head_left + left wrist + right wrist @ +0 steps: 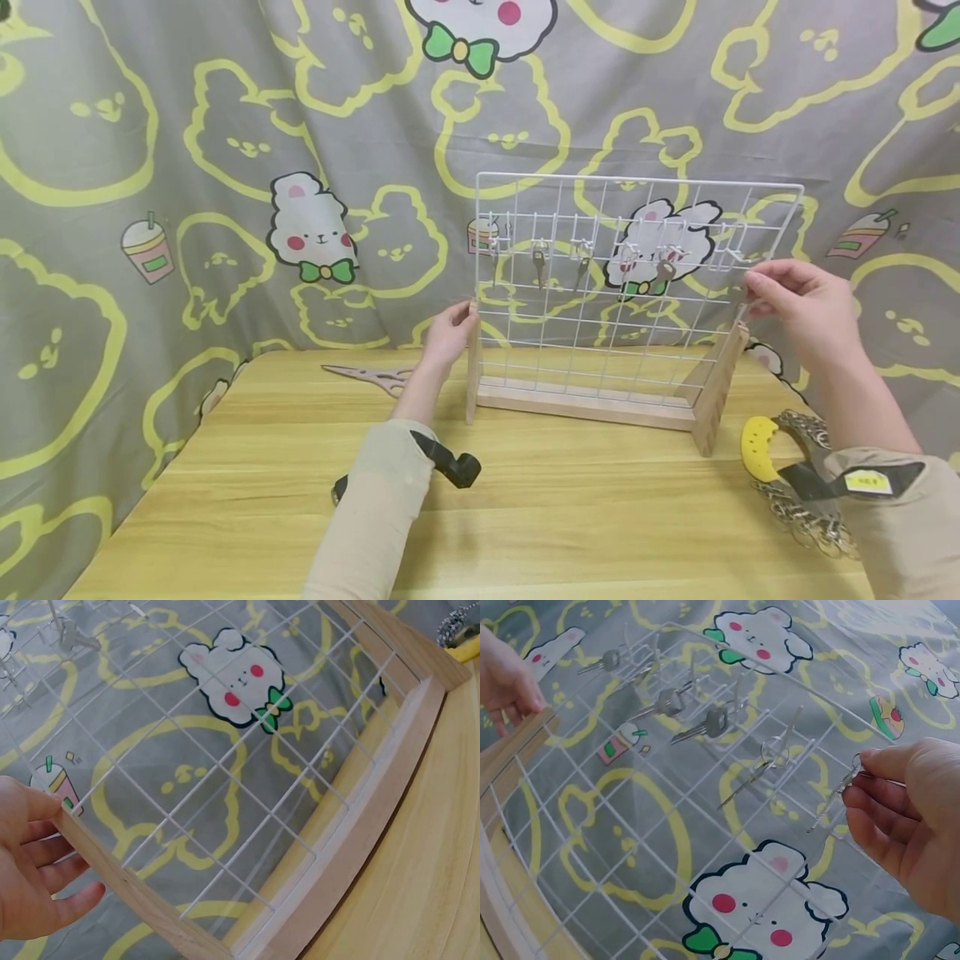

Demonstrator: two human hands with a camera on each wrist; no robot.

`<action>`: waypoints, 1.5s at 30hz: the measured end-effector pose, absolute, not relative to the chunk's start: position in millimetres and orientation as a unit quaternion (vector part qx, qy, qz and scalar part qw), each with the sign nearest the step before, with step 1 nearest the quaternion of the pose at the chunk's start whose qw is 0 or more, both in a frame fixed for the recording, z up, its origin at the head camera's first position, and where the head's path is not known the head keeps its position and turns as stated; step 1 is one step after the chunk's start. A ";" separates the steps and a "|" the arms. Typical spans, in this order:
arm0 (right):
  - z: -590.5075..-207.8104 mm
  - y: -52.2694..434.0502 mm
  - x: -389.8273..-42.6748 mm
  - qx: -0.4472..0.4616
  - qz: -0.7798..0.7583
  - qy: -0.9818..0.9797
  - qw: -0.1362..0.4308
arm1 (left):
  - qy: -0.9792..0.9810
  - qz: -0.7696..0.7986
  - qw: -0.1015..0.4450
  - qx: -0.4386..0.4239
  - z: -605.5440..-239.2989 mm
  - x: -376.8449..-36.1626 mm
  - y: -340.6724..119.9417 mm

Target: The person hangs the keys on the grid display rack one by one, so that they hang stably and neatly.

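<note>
Furthest left on the table (pixel 570 517), a pair of scissors (pixel 372 377) lies idle. Next, the left hand (pixel 447 333) steadies the wire grid rack (pixel 637 200) by its wooden side post (pixel 472 367), fingers laid nearly straight against the wood rather than wrapped round it. That loose brace worries me: a firm tug on the far side could tip or slide the rack and shake the hanging keys (pixel 539 260) off their hooks. Over at the rack's right edge, the right hand (pixel 795 300) pinches a small key (pixel 840 789) between thumb and fingertips, close against the wire (its ring could easily snag). A heap of key rings (pixel 813 512) waits beyond.
</note>
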State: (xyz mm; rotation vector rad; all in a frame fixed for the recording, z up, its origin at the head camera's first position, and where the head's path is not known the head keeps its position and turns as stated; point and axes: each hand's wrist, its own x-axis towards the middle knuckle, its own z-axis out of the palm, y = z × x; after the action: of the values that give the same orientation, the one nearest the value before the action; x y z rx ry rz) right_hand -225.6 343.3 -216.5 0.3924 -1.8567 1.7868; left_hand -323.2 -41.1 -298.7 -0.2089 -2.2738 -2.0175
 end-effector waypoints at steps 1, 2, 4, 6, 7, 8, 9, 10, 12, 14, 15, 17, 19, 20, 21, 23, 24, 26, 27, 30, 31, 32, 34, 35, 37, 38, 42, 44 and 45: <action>-215.1 342.7 -225.8 0.148 0.670 -0.676 0.267 | -0.746 -0.661 0.046 -0.068 -298.9 -323.3 -41.2; -213.7 342.0 -226.1 0.148 0.679 -0.667 0.268 | -0.746 -0.661 0.046 -0.069 -299.1 -323.2 -41.2; -211.3 340.7 -226.8 0.149 0.695 -0.650 0.270 | -0.747 -0.660 0.046 -0.069 -299.4 -322.9 -41.2; -209.2 339.2 -227.7 0.146 0.703 -0.641 0.272 | -0.747 -0.660 0.045 -0.070 -299.7 -322.9 -41.3; -208.4 338.6 -228.0 0.144 0.705 -0.638 0.272 | -0.747 -0.660 0.045 -0.070 -299.7 -322.7 -41.3; -207.6 338.3 -228.4 0.142 0.707 -0.637 0.273 | -0.747 -0.660 0.045 -0.070 -299.7 -322.5 -41.4; -207.0 338.1 -228.9 0.143 0.710 -0.633 0.273 | -0.747 -0.660 0.045 -0.071 -299.6 -322.5 -41.4; -206.4 337.8 -229.4 0.142 0.710 -0.633 0.274 | -0.747 -0.659 0.045 -0.071 -299.4 -322.5 -41.4; -205.3 337.5 -230.2 0.138 0.709 -0.635 0.274 | -0.747 -0.659 0.046 -0.072 -299.0 -322.4 -41.4; -204.6 337.3 -231.2 0.135 0.709 -0.635 0.275 | -0.747 -0.659 0.047 -0.073 -298.4 -322.0 -41.3; -204.4 337.2 -231.7 0.134 0.709 -0.635 0.275 | -0.748 -0.658 0.048 -0.073 -298.1 -321.8 -41.3; -204.2 337.3 -232.5 0.130 0.710 -0.635 0.274 | -0.748 -0.658 0.048 -0.072 -298.0 -321.4 -41.4; -204.5 337.5 -233.7 0.127 0.711 -0.636 0.271 | -0.750 -0.656 0.048 -0.072 -298.0 -321.2 -41.6; -205.0 337.5 -234.3 0.125 0.710 -0.638 0.270 | -0.750 -0.656 0.048 -0.072 -298.2 -321.3 -41.6; -205.5 337.6 -234.8 0.123 0.708 -0.641 0.269 | -0.751 -0.655 0.048 -0.072 -298.3 -321.5 -41.7; -206.8 337.4 -236.4 0.122 0.704 -0.646 0.267 | -0.751 -0.654 0.046 -0.071 -298.4 -321.5 -41.7; -207.4 337.2 -237.1 0.120 0.702 -0.650 0.266 | -0.752 -0.654 0.045 -0.070 -298.5 -321.6 -41.7; -208.8 336.8 -238.4 0.116 0.697 -0.656 0.267 | -0.750 -0.656 0.044 -0.070 -298.6 -321.8 -41.5; -209.4 336.7 -239.2 0.112 0.694 -0.660 0.265 | -0.750 -0.657 0.044 -0.070 -298.5 -321.9 -41.4; -211.5 336.7 -241.0 0.096 0.686 -0.674 0.258 | -0.749 -0.657 0.044 -0.069 -298.6 -322.5 -41.3; -212.7 336.5 -241.7 0.091 0.683 -0.678 0.255 | -0.750 -0.657 0.045 -0.068 -298.6 -322.9 -41.5; -214.1 336.3 -241.8 0.085 0.679 -0.684 0.250 | -0.750 -0.657 0.047 -0.069 -298.8 -323.2 -41.7; -218.2 335.8 -241.9 0.081 0.676 -0.691 0.242 | -0.750 -0.656 0.052 -0.071 -299.3 -323.8 -42.3; -221.2 335.3 -241.8 0.082 0.678 -0.691 0.239 | -0.750 -0.655 0.054 -0.073 -299.8 -324.3 -42.6; -229.1 333.9 -241.4 0.084 0.687 -0.685 0.228 | -0.753 -0.652 0.056 -0.073 -300.9 -324.5 -43.3; -234.2 333.0 -241.2 0.084 0.690 -0.684 0.222 | -0.754 -0.650 0.057 -0.074 -301.6 -324.6 -43.8; -260.1 323.4 -242.0 0.085 0.672 -0.707 0.203 | -0.761 -0.644 0.052 -0.067 -304.1 -321.6 -45.1; -273.4 314.5 -241.9 0.086 0.635 -0.742 0.197 | -0.762 -0.642 0.051 -0.067 -305.2 -319.2 -45.6; -279.2 308.6 -242.1 0.088 0.613 -0.761 0.194 | -0.763 -0.641 0.051 -0.068 -305.4 -317.5 -45.6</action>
State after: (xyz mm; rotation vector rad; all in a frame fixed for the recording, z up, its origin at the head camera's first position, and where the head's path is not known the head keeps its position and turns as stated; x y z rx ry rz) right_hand -242.1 308.6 -279.2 0.2464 -2.1333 1.7203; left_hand -317.5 -45.6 -305.4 -0.2061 -2.3232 -1.9503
